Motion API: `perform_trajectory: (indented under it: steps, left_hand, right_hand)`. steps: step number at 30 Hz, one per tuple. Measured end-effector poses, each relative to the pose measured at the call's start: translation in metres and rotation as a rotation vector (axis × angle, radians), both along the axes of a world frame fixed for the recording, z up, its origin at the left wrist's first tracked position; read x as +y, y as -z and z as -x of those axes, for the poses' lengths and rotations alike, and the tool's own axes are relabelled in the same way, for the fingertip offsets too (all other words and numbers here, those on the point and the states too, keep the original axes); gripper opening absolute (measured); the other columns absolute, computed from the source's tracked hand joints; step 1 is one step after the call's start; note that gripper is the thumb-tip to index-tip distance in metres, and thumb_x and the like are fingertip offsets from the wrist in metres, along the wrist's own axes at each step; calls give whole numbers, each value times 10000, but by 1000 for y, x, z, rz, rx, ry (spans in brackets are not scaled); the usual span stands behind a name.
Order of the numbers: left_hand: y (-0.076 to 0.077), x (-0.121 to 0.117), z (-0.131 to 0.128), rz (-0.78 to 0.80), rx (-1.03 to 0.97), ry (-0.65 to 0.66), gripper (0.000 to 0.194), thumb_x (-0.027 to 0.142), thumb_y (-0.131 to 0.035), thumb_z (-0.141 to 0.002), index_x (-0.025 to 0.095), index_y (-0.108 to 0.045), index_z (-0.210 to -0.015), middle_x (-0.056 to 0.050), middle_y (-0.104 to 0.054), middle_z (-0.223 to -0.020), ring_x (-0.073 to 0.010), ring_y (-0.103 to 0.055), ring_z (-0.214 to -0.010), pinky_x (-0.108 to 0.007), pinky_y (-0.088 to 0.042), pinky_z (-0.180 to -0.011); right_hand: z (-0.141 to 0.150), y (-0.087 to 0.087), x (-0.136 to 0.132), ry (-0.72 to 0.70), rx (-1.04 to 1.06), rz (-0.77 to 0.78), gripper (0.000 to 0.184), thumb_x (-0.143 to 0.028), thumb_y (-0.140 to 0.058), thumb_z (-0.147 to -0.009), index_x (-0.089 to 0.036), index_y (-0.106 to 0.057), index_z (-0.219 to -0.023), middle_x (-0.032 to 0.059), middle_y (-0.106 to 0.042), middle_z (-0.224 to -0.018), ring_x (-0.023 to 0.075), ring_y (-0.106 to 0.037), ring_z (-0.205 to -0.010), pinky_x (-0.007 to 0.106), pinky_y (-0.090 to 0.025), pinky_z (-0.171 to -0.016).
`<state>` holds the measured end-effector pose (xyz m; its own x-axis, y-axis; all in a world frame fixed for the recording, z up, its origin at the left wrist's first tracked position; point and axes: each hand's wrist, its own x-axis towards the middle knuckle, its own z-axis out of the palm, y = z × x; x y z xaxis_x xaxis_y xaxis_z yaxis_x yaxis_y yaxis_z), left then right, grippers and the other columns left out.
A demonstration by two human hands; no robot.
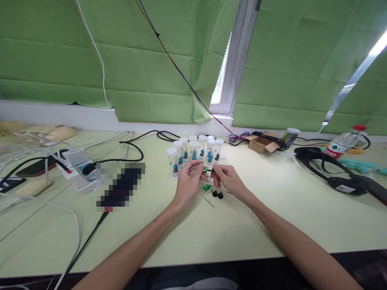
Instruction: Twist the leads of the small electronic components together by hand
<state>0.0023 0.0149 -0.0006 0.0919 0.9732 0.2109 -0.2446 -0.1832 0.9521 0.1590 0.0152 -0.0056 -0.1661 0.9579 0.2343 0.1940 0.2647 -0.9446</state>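
My left hand (189, 179) is closed in a pinch on a small green part (205, 170) with thin wire-like pieces beside it. Facing it, my right hand (228, 179) pinches a small black piece (212, 171) against the green part's right end; whether the two are joined I cannot tell. Just below the hands lie another green part (207, 187), a round black piece (215, 193) and a second black piece (220, 195). A thin rod (208, 201) rests on the table in front of them. Behind stand several clear tubes with white caps (171, 152), holding blue parts.
Left on the table (266, 225) are a pixelated dark device (122, 185), a white power strip (79, 171) and tangled cables. To the right are an open cardboard box (261, 144), a printed can (290, 137), a black headset (314, 161) and a red-capped bottle (343, 144).
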Motion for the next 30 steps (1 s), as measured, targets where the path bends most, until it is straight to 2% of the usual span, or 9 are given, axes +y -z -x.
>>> perform_trajectory:
  steps: [3,7,11,16,21,30]
  left_hand:
    - [0,0,0,4,-3,-9,315,419,-681,-784,172,-605,-964,-38,-631,-857,-135,-648,-616,-327,-565,-635]
    - [-1,-1,0,-14,-7,-16,294,393,-662,-807,191,-579,-1005,-21,-629,-847,-126,-645,-605,-314,-560,-631]
    - [-3,-3,0,-26,-26,-12,353,373,-648,-819,220,-540,-1118,-8,-638,-841,-115,-637,-578,-321,-565,-643]
    - [-4,-3,1,-2,-48,-10,434,335,-655,-814,236,-470,-1194,4,-644,-830,-115,-631,-556,-324,-567,-627]
    - [-5,-4,0,4,-56,-6,477,334,-641,-825,250,-425,-1242,5,-650,-836,-113,-629,-544,-333,-566,-638]
    - [-3,-3,0,9,-71,8,408,331,-649,-818,236,-445,-1159,7,-639,-828,-117,-632,-568,-318,-560,-615]
  right_hand:
    - [0,0,0,-1,31,-19,482,-613,-471,-888,-181,-548,-689,-10,-559,-529,106,-500,-431,237,-427,-460]
    - [0,-2,-3,-6,66,-31,373,-559,-556,-865,-187,-576,-883,-3,-603,-648,114,-553,-486,228,-436,-439]
    - [0,-6,-7,-33,81,-46,316,-458,-657,-825,-191,-568,-968,-17,-564,-713,115,-577,-527,229,-448,-448]
    - [0,-7,-8,-50,105,-64,283,-406,-687,-807,-186,-562,-933,-29,-528,-727,107,-577,-530,240,-462,-477]
    - [0,-5,-7,-43,102,-63,277,-429,-673,-816,-184,-565,-888,-17,-560,-711,111,-567,-532,248,-469,-487]
    - [0,-4,-6,-41,88,-55,320,-494,-637,-834,-180,-579,-816,-1,-597,-657,112,-549,-498,236,-439,-456]
